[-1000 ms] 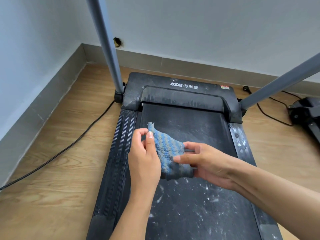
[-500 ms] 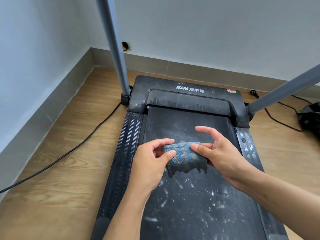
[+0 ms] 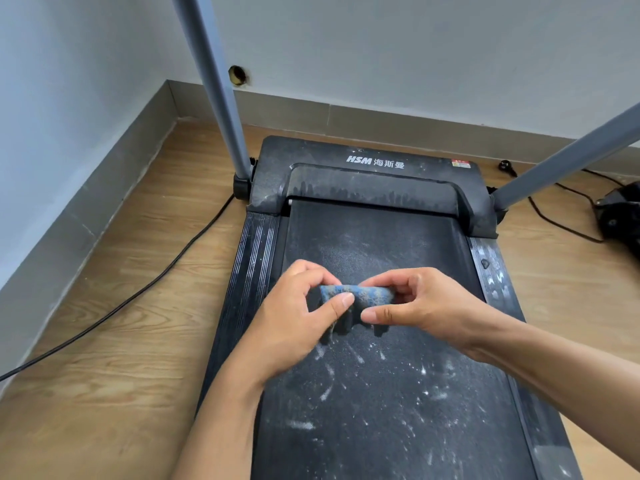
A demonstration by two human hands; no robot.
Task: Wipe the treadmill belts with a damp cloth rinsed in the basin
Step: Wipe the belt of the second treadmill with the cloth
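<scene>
A small blue striped cloth [image 3: 365, 295] hangs folded between both hands, just above the black treadmill belt [image 3: 388, 403]. My left hand [image 3: 298, 323] pinches its left end between thumb and fingers. My right hand [image 3: 426, 306] pinches its right end the same way. The belt is dusty, with white streaks and specks across its near half. Its far part, by the motor cover [image 3: 367, 178], looks darker with fewer marks. No basin is in view.
Two grey uprights [image 3: 214, 88] [image 3: 568, 157] rise from the treadmill's front corners. A black power cable [image 3: 138, 292] runs over the wooden floor on the left. More cable and a black object [image 3: 620, 216] lie at the right. Walls close the far side and left.
The cloth went from spread upright to folded into a narrow strip. Both hands moved closer together and pinch its ends. The view shifted slightly toward the treadmill's front.
</scene>
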